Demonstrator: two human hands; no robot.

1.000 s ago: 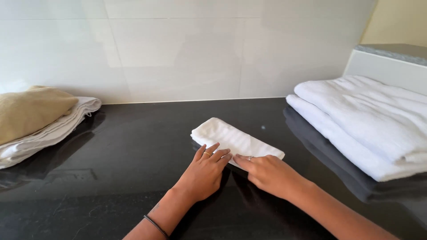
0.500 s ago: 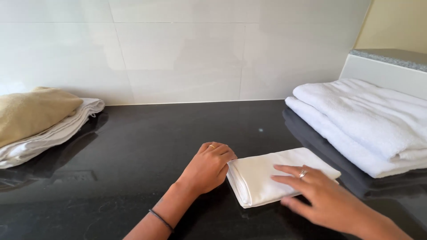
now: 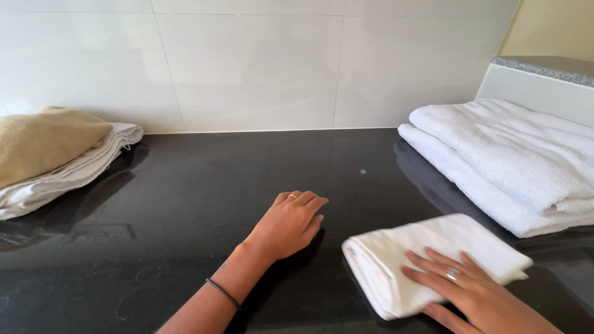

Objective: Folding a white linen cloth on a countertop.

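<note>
Here, right hand (image 3: 473,294) flat on folded white cloth (image 3: 427,253), left hand (image 3: 288,226) resting palm-down.

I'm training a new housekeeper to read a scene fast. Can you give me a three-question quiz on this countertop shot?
1. True or false: the left hand rests on the small folded white cloth.
2. Which hand presses on that cloth?
A. left
B. right
C. both
3. What colour is the cloth on top of the pile at the far left?

Key:
1. False; it lies on the bare black counter, apart from the cloth.
2. B, the right hand.
3. Tan.
</note>
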